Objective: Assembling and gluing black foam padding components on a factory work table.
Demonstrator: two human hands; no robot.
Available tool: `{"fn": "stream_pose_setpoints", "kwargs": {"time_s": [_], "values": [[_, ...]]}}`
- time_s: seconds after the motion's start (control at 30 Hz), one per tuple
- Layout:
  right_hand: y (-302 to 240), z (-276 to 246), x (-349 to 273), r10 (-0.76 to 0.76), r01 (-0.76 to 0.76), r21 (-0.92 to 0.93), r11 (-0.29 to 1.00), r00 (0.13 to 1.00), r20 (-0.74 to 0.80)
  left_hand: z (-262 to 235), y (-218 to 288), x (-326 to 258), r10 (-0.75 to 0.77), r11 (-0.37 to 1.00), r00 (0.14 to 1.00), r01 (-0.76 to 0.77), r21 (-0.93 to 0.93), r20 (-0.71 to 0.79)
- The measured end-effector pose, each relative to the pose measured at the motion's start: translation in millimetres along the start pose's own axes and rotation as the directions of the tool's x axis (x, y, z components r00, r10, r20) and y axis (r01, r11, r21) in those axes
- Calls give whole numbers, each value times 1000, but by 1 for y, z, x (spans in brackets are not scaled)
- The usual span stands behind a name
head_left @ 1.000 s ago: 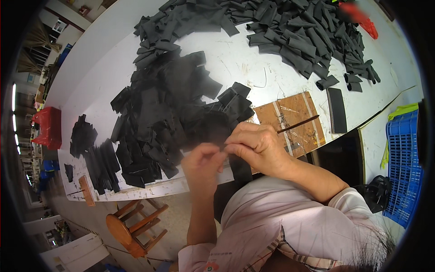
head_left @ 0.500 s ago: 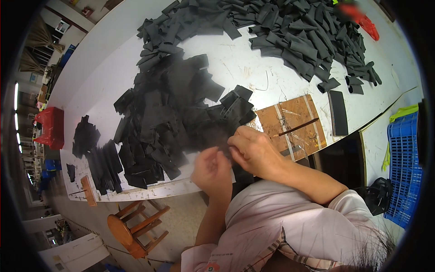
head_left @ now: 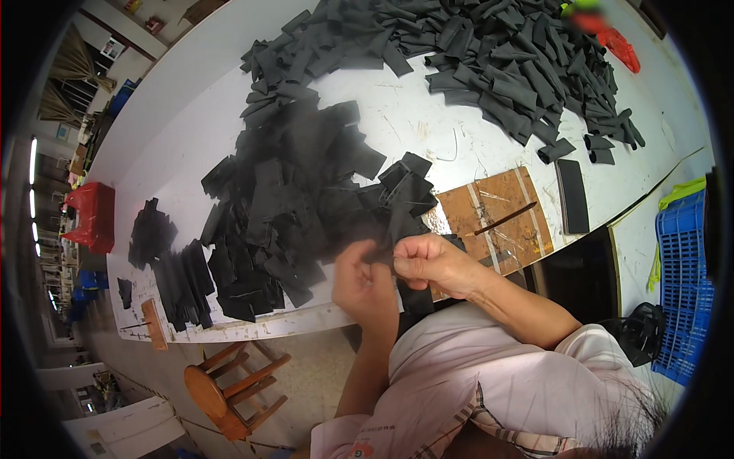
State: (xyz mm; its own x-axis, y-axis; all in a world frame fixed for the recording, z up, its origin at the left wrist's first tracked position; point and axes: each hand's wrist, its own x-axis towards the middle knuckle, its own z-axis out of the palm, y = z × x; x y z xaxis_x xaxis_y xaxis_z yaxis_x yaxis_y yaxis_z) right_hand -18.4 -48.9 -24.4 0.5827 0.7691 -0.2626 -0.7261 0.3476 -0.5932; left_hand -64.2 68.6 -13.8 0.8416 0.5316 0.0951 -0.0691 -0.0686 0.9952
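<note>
At the near edge of the table my two hands work close together over a heap of flat black fabric pieces [head_left: 294, 203]. With thumb and fingers pinched, my right hand [head_left: 434, 265] grips the edge of a black fabric piece [head_left: 401, 227]. My left hand [head_left: 365, 289] is curled right beside it, its fingertips near the same piece; what they hold, if anything, is hidden. Another black strip hangs below the hands at the table edge. Blur dims the part of the heap just beyond my left hand.
Rolled black pieces [head_left: 505, 73] lie piled across the far side of the white table [head_left: 413, 115]. To the right are a taped brown board [head_left: 497, 210] with a dark thin stick, a black block [head_left: 571, 196] and a blue crate [head_left: 680, 283]. A wooden stool [head_left: 229, 390] stands below left.
My right hand has turned slightly and shifted a little right and down, with a black piece now showing at its fingers. My left hand has moved slightly right, staying close to it.
</note>
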Motion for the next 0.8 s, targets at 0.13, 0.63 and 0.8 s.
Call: {"fn": "stream_pose_setpoints", "kwargs": {"time_s": [0.13,0.63,0.8], "values": [[-4,-2,-5,-138,102,-308,946,986,-97,-6,0,2,-110,983,993,116,-144,45],[-41,21,-83,-782,308,-951,21,598,176,41,32,-26,185,974,882,-106,-199,433],[-66,25,-106,-832,244,-968,53,547,93,61,62,-15,-80,840,823,360,-406,563]]}}
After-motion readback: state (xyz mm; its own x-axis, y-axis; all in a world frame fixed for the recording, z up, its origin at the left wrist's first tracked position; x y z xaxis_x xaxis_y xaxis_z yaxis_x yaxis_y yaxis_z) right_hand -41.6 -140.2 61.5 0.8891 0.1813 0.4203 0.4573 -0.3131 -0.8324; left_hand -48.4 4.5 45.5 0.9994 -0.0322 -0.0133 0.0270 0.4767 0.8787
